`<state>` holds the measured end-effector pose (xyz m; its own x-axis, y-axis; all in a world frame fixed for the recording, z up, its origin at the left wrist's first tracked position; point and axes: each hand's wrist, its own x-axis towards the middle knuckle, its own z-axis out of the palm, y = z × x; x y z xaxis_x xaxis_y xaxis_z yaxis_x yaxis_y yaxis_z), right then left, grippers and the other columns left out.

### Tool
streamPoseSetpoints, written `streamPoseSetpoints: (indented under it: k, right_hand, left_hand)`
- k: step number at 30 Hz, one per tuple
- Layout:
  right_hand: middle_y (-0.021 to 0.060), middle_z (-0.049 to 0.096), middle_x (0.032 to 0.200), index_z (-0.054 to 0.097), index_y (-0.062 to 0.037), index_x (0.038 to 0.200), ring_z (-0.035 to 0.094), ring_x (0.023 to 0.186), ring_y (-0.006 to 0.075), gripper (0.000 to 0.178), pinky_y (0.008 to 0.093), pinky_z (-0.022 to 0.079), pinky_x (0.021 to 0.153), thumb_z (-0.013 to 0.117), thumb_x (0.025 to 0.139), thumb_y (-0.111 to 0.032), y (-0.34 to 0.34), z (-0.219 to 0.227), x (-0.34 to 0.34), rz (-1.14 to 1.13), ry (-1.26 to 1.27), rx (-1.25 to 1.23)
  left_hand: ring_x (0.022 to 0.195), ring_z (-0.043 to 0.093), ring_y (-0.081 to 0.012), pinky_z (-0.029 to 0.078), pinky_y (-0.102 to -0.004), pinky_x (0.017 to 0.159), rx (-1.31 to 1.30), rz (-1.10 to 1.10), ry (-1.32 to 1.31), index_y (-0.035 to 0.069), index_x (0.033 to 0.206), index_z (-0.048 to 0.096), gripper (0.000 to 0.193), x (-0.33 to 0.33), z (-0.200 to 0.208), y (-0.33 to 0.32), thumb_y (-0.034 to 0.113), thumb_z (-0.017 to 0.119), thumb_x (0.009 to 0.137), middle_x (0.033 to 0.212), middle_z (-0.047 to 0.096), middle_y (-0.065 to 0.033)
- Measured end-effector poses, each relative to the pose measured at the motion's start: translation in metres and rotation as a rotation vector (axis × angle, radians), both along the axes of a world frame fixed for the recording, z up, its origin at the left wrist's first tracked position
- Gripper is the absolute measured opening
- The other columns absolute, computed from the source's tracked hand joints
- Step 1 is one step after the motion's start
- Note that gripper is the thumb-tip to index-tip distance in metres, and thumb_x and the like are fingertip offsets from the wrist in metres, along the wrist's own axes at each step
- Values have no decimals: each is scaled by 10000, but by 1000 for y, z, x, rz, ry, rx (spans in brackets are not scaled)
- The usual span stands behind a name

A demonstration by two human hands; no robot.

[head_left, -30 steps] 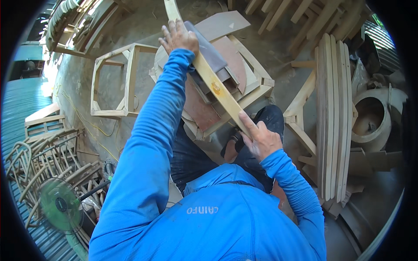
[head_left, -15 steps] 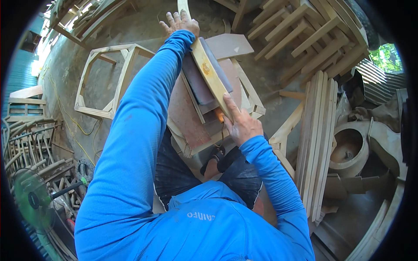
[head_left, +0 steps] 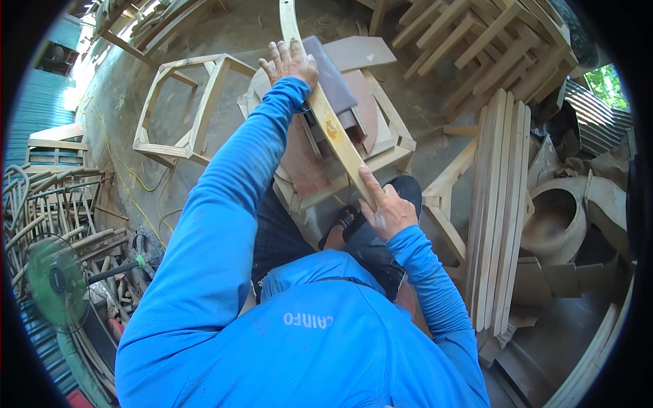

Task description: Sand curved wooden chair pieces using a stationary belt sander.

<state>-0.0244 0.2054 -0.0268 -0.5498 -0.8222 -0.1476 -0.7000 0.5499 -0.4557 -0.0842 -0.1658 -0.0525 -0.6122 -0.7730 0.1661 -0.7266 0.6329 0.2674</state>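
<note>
A long, curved strip of pale wood (head_left: 331,129) with a brown patch runs from the far edge toward my lap. My left hand (head_left: 291,64) lies across its far part, palm down, fingers spread. At the near end my right hand (head_left: 389,209) grips the strip, its index finger stretched along the top. Under and beside the strip is a flat grey-purple slab (head_left: 331,75) on a wooden support. Reddish-brown boards (head_left: 297,160) and a pale wooden frame (head_left: 401,139) lie beneath it.
An angular wooden frame (head_left: 204,109) stands on the floor at left. Long wooden slats (head_left: 496,211) are stacked at right, beside a round pale housing (head_left: 554,221). Stacked wooden frames (head_left: 476,47) fill the far right. A green fan (head_left: 58,282) and wood pieces stand at near left.
The curved strip has slid nearer to me, and my right hand has come back with its near end. More of the slab now shows to the right of my left hand.
</note>
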Motion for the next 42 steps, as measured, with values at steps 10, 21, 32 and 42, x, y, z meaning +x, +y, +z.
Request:
streamPoseSetpoints:
  k: [10,21,32,42]
  right_hand:
    - [115,596,839,389,-296,1572,650,652,327,795,437,552,574,767,873,-287,97,-13,64,24,40,-167]
    - [105,634,821,488,-178,1511,668,674,284,832,401,565,611,860,768,-165,128,43,65,177,78,-252]
    - [97,658,874,492,-213,1518,673,684,263,813,376,568,605,847,786,-204,103,60,76,203,-5,-264]
    - [54,590,829,485,-270,1528,641,642,229,801,356,543,557,832,807,-248,87,64,74,275,189,-199]
  left_hand:
    - [1252,562,-293,449,-419,1069,684,-63,782,-14,1394,507,549,182,-15,200,267,692,960,1379,575,-191]
    - [1138,645,-233,534,-383,1019,1456,-233,854,-6,1367,453,546,224,41,227,167,733,932,1295,636,-167]
    - [1275,559,-271,458,-402,1111,1516,-307,953,-4,1464,327,761,257,61,209,93,747,838,1410,531,-206]
    - [1172,642,-350,518,-472,1051,1541,-154,1083,-2,1396,387,596,261,39,203,101,655,874,1345,570,-213]
